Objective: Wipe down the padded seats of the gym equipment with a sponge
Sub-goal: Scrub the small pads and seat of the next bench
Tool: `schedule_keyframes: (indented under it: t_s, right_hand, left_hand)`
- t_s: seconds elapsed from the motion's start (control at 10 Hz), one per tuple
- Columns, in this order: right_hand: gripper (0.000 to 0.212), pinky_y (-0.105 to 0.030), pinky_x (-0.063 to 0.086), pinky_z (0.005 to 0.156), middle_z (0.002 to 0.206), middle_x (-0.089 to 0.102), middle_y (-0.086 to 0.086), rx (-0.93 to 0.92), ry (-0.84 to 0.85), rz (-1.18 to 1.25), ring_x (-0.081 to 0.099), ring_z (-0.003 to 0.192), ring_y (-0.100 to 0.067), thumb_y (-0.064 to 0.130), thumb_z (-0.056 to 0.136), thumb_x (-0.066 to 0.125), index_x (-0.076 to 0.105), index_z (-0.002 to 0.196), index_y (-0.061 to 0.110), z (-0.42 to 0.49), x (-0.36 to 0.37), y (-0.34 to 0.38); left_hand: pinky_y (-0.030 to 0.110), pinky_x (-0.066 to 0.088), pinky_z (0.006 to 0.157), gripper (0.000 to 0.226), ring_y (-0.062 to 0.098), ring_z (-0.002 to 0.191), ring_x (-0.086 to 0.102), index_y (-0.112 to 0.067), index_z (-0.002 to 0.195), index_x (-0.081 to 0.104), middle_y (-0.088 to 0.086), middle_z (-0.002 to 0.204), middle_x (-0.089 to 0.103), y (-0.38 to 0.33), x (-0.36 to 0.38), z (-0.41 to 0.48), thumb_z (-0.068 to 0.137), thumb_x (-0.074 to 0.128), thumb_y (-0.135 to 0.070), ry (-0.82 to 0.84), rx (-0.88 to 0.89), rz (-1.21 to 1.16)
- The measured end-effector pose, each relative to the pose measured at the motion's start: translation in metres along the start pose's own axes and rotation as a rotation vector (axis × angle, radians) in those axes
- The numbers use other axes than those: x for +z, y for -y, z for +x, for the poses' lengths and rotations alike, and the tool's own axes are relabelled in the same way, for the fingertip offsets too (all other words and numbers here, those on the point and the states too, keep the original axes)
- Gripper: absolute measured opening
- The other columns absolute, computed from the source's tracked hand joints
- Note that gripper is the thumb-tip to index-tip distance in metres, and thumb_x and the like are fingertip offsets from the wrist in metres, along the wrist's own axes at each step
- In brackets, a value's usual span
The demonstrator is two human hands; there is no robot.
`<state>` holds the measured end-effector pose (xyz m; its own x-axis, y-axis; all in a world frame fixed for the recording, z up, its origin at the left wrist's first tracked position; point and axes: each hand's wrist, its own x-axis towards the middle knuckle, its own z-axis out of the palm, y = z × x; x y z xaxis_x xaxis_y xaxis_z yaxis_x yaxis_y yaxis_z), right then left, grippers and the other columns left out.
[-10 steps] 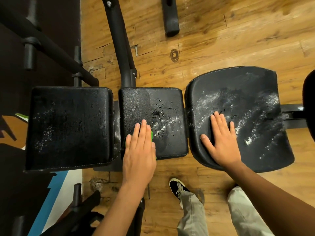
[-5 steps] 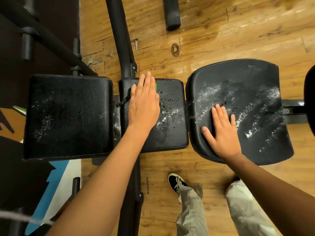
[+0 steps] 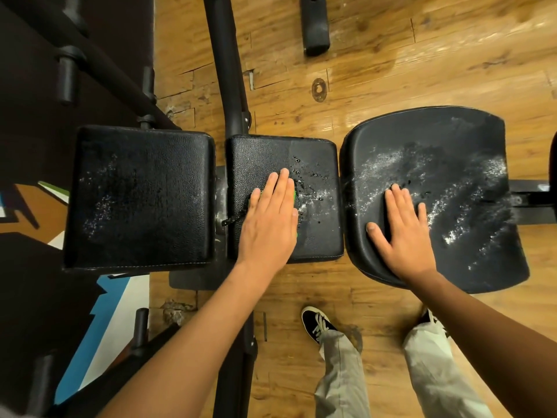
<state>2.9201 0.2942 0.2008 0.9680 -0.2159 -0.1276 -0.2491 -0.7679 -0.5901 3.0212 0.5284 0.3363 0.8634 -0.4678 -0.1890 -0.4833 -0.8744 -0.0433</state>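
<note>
Three black padded seats stand in a row: a left pad [image 3: 138, 194], a narrower middle pad [image 3: 313, 164] and a curved right seat [image 3: 446, 164] streaked with white foam. My left hand [image 3: 268, 221] lies flat with straight fingers on the middle pad, pressing a green sponge [image 3: 295, 197] of which only a thin edge shows beside my fingers. A short black cord [image 3: 233, 219] sticks out from under that hand. Water drops and foam lie on the middle pad to the right of my fingers. My right hand [image 3: 404, 230] rests flat on the right seat's front left part.
Black frame tubes [image 3: 226, 64] run up from the middle pad and down beneath it. A bar with pegs [image 3: 66, 70] crosses the upper left over a dark mat. A black foot [image 3: 315, 25] sits on the wooden floor. My shoes [image 3: 316, 324] and trouser legs stand below the seats.
My left hand, with the sponge under it, slid from the near edge of the middle pad to its far edge and has come back to the middle. My right hand stayed put.
</note>
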Motion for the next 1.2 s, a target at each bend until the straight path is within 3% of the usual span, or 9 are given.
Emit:
schedule_keyframes:
  t_s: [0.1, 0.4, 0.9, 1.2]
  right_hand:
    - [0.076, -0.054, 0.004, 0.126, 0.170, 0.013, -0.006, 0.000, 0.002, 0.005, 0.003, 0.158, -0.020, 0.056, 0.101, 0.032, 0.020, 0.162, 0.011, 0.000, 0.000, 0.000]
    - [0.076, -0.054, 0.004, 0.126, 0.171, 0.012, -0.006, 0.000, 0.004, 0.004, 0.003, 0.158, -0.020, 0.056, 0.101, 0.032, 0.019, 0.162, 0.011, 0.000, 0.001, -0.001]
    - [0.076, -0.052, 0.003, 0.127, 0.171, 0.009, -0.004, 0.001, 0.013, 0.006, 0.001, 0.158, -0.019, 0.056, 0.102, 0.031, 0.018, 0.163, 0.012, 0.001, 0.002, -0.002]
    - [0.076, -0.052, 0.003, 0.127, 0.171, 0.010, -0.004, 0.009, 0.024, 0.010, 0.000, 0.158, -0.018, 0.057, 0.101, 0.030, 0.017, 0.163, 0.013, 0.000, 0.000, 0.000]
  left_hand:
    - [0.041, 0.006, 0.125, 0.058, 0.021, 0.156, 0.009, -0.009, 0.159, 0.024, 0.006, 0.168, 0.015, 0.001, -0.002, 0.003, 0.105, 0.020, -0.031, -0.005, 0.019, 0.018]
    - [0.042, 0.013, 0.124, 0.055, 0.022, 0.154, 0.018, -0.008, 0.156, 0.032, 0.007, 0.166, 0.023, 0.014, -0.007, 0.025, 0.106, 0.032, -0.028, -0.026, 0.089, 0.067]
    - [0.042, 0.008, 0.125, 0.055, 0.022, 0.156, 0.011, -0.008, 0.159, 0.026, 0.007, 0.168, 0.017, 0.017, -0.011, 0.046, 0.107, 0.032, -0.027, -0.034, 0.059, 0.044]
    - [0.045, 0.013, 0.125, 0.057, 0.025, 0.156, 0.011, -0.007, 0.159, 0.024, 0.010, 0.168, 0.014, 0.008, -0.002, 0.001, 0.107, 0.034, -0.027, -0.024, 0.029, 0.065]
